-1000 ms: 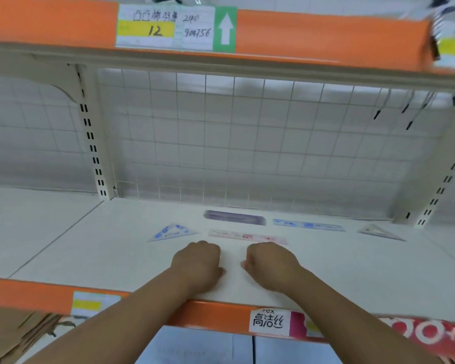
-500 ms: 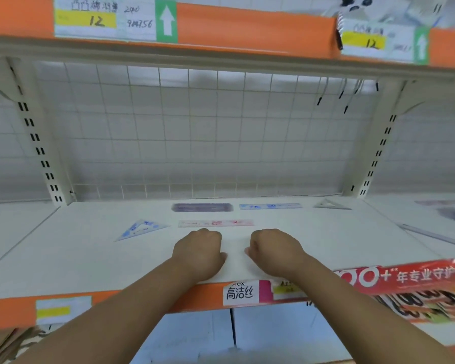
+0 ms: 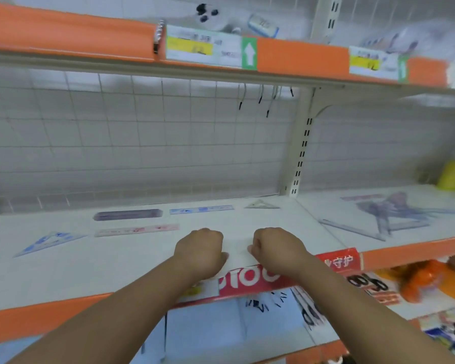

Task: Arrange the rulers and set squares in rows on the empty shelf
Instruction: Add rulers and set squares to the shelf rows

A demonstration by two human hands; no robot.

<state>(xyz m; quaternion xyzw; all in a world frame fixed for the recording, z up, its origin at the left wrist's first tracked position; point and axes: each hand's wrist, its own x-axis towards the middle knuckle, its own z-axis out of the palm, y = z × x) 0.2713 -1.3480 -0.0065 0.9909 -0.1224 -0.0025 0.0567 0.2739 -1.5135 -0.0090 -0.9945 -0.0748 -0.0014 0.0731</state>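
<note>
Two hands sit at the front edge of the shelf (image 3: pixel 116 266): your left hand (image 3: pixel 201 249) and right hand (image 3: pixel 276 248) rest side by side, just apart. Their fingers are curled under into fists, and they grip nothing that shows. Neither has shifted over the last second; only your view has swung right, bringing the neighbouring bay into sight.

Beyond the knuckles the front row holds a blue set square (image 3: pixel 47 243) and a pink ruler (image 3: pixel 137 230), both flat and apart. Behind them, near the wire back, lie a purple ruler (image 3: pixel 128 214), a blue ruler (image 3: pixel 201 209) and a clear set square (image 3: pixel 260 204), spaced in line.

Farther right, a loose heap of rulers and set squares (image 3: pixel 386 216) lies overlapped and blurred. Judgement: two rows are begun, stock remains unsorted, and your turn suggests the heap is next.
</note>
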